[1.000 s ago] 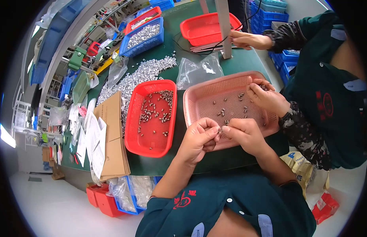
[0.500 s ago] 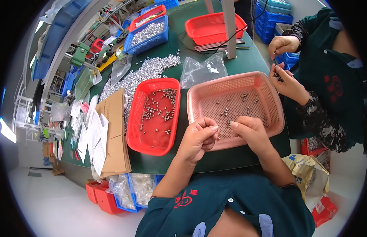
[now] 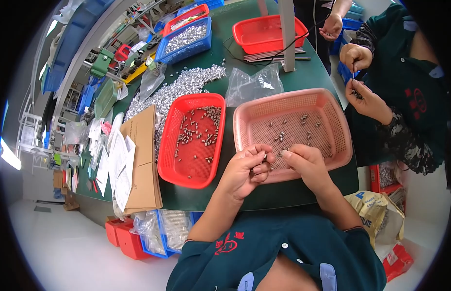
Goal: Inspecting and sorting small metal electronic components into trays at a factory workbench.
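Note:
My left hand (image 3: 246,170) is closed over the near left edge of the pink perforated basket (image 3: 349,145). Small dark metal parts show between its thumb and curled fingers. Facing it, my right hand (image 3: 309,164) pinches thumb against forefinger above the same basket; what sits in that pinch is too small to make out. Several small cylindrical metal parts (image 3: 304,117) lie scattered on the pink basket's bottom. To its left stands a red perforated basket (image 3: 167,165), with many similar metal parts (image 3: 213,116) gathered mostly toward its far right side.
A heap of shiny metal pieces (image 3: 186,80) spreads behind the red basket. Cardboard (image 3: 143,169) and papers lie left. A clear plastic bag (image 3: 254,85), a red tray (image 3: 264,36) and a post (image 3: 287,39) stand farther back. At right, a co-worker's hands (image 3: 368,99) handle small parts.
My left hand has turned slightly, and dark metal parts now show in its fingers. My right hand keeps its pinch. Another person's hand has appeared at the far right.

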A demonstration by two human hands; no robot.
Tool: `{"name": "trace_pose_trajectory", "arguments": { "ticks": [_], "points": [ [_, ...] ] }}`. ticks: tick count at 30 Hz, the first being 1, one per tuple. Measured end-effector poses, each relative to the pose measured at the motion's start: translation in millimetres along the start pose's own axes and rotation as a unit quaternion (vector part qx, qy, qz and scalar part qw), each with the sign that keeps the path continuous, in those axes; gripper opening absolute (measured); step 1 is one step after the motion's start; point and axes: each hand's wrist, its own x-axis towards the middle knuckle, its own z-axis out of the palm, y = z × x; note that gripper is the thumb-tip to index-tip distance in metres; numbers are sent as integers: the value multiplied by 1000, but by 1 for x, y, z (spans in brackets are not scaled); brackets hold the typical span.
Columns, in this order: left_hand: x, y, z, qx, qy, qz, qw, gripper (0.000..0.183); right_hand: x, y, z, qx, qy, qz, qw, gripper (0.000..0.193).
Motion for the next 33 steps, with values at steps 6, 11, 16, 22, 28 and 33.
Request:
{"name": "trace_pose_trajectory", "arguments": {
  "ticks": [6, 11, 16, 22, 28, 33],
  "points": [
    [1, -7, -3, -54, -37, 12, 998, 14, 0, 1, -1, -8, -4, -9, 1000, 24],
    [1, -9, -4, -100, -89, -14, 991, 17, 1, 0, 1, 0, -3, -20, 1000, 27],
    [3, -8, 0, -80, -37, -1, 996, 16, 3, -1, 1, 0, -2, -20, 1000, 25],
    [7, -9, -3, -51, -46, 12, 998, 16, 3, -1, 0, -11, 0, -22, 1000, 26],
    [5, -10, 1, -34, -27, 26, 999, 12, 5, 3, 0, -4, 1, -24, 1000, 26],
    [5, -12, 0, -55, -71, 28, 996, 7, 6, 7, -1, -8, 3, -30, 1000, 25]
  ]
}}
